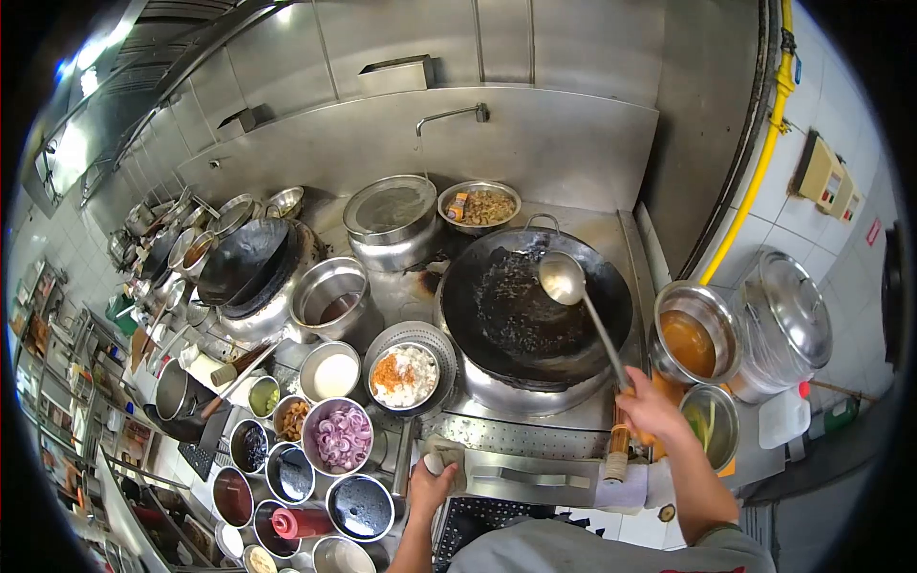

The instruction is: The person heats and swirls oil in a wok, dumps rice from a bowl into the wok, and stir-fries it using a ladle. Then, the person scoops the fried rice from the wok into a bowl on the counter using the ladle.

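Ladle (pixel 564 279), metal, long-handled: bowl over the wok, handle sloping near and right. Right hand (pixel 652 406): closed around the ladle's handle. Left hand (pixel 430 487): well apart from the right, on a grey cloth (pixel 453 453) at the near edge of the worktop (pixel 597 224); how firmly it grips, cannot be told. Wok (pixel 611 286), large, dark: on the worktop, a dark, shiny patch inside.

Right of the wok: metal bowl (pixel 721 315) with orange-brown liquid; nearer, a second bowl (pixel 728 411) with green strips. Left of the wok: strainer (pixel 447 358) carrying a vessel of white food with orange grains. Further left and near: pot of white contents (pixel 334 374); sliced purple onion (pixel 338 436) in a pot; red bottle (pixel 301 523), lying on its side among pots. Far side: wall tap (pixel 449 115); bowl of brown pieces (pixel 489 207).
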Demonstrator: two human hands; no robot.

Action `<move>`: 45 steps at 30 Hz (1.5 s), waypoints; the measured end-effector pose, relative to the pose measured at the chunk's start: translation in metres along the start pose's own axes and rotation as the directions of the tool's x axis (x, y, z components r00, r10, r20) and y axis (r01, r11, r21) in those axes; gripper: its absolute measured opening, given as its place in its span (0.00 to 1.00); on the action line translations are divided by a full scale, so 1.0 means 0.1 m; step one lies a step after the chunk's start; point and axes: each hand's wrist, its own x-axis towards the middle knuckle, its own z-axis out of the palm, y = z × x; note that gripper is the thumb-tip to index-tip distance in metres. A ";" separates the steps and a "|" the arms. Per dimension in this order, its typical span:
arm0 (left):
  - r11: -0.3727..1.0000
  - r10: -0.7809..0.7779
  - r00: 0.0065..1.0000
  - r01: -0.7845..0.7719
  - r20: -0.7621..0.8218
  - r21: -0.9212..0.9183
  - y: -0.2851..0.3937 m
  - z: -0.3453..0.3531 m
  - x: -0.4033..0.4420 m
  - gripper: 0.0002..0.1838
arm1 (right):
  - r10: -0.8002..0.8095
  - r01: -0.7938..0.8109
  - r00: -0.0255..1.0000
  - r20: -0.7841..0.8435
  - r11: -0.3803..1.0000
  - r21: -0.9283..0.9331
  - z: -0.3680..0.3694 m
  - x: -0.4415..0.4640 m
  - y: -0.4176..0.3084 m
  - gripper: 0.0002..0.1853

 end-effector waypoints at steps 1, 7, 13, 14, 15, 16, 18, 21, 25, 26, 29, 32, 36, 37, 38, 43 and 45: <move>1.000 0.001 1.000 -0.001 0.025 -0.009 -0.03 0.02 0.04 0.31 | -0.004 0.003 1.000 -0.017 0.996 -0.092 -0.08 -0.12 0.00 0.29; 0.979 0.125 0.987 -0.106 -0.102 0.173 -0.10 0.20 0.08 0.26 | 0.059 -0.186 0.969 0.240 0.811 0.554 -0.17 -0.27 0.18 0.29; 0.981 0.135 0.990 -0.126 -0.049 0.149 -0.36 0.26 0.15 0.36 | -0.069 0.011 0.983 0.173 0.949 0.316 0.03 0.25 0.35 0.32; 0.983 0.119 0.992 -0.113 -0.034 0.144 -0.40 0.25 0.15 0.40 | -0.150 0.156 0.986 0.074 0.984 -0.088 0.04 0.22 0.32 0.33; 0.945 0.231 0.967 -0.198 -0.104 0.261 -0.01 0.14 -0.14 0.44 | -0.265 0.239 0.964 0.014 0.841 -0.485 0.03 0.19 0.28 0.35; 0.922 0.281 0.951 -0.229 -0.131 0.313 0.09 0.05 -0.32 0.44 | -0.290 0.244 0.957 -0.005 0.814 -0.528 -0.06 0.15 0.28 0.36; 0.871 0.370 0.913 -0.277 -0.172 0.405 0.20 -0.03 -0.59 0.42 | -0.336 0.243 0.941 -0.034 0.744 -0.622 -0.44 0.04 0.34 0.39; 0.906 0.227 0.972 -0.235 0.065 0.352 -0.11 -0.37 -1.22 0.38 | -0.502 0.309 0.852 -0.147 0.710 -0.632 -0.88 -0.09 0.63 0.39; 0.922 -0.215 0.950 0.121 0.228 0.367 -0.38 -0.71 -2.05 0.32 | -0.585 0.212 0.765 -0.269 0.624 -0.753 -1.40 -0.28 0.90 0.39; 0.919 -0.280 0.934 0.195 0.220 0.344 -0.58 -0.71 -2.22 0.32 | -0.483 0.107 0.815 -0.321 0.669 -0.736 -1.53 -0.31 1.01 0.39; 0.878 -0.294 0.950 0.225 0.106 0.423 -0.48 -0.66 -2.34 0.31 | -0.396 -0.056 0.840 -0.371 0.617 -0.785 -1.86 -0.32 1.30 0.40; 0.948 -0.195 0.980 0.181 0.028 0.263 -0.23 -0.51 -2.02 0.31 | -0.622 0.075 0.735 -0.268 0.468 -0.881 -2.18 -0.16 1.70 0.39; 0.972 0.009 0.999 0.000 -0.037 0.234 0.37 -0.40 -1.70 0.26 | -0.538 0.043 0.793 -0.285 0.518 -0.854 -2.33 -0.09 1.70 0.36; 0.976 0.027 0.999 -0.017 -0.044 0.216 0.42 -0.38 -1.70 0.26 | -0.462 -0.012 0.831 -0.310 0.543 -0.840 -2.33 -0.07 1.62 0.35; 0.974 0.034 0.999 -0.026 -0.032 0.225 0.34 -0.36 -1.72 0.26 | -0.390 -0.066 0.859 -0.333 0.560 -0.826 -2.33 -0.05 1.55 0.34; 0.986 0.020 0.999 -0.014 -0.035 0.169 0.14 -0.13 -1.71 0.26 | -0.663 0.103 0.713 -0.228 0.422 -0.901 -1.94 0.19 1.00 0.22; 0.989 0.037 0.998 -0.029 -0.053 0.146 0.10 0.04 -1.63 0.26 | -0.755 0.493 0.656 -0.025 0.453 -0.742 -1.02 0.21 0.25 0.16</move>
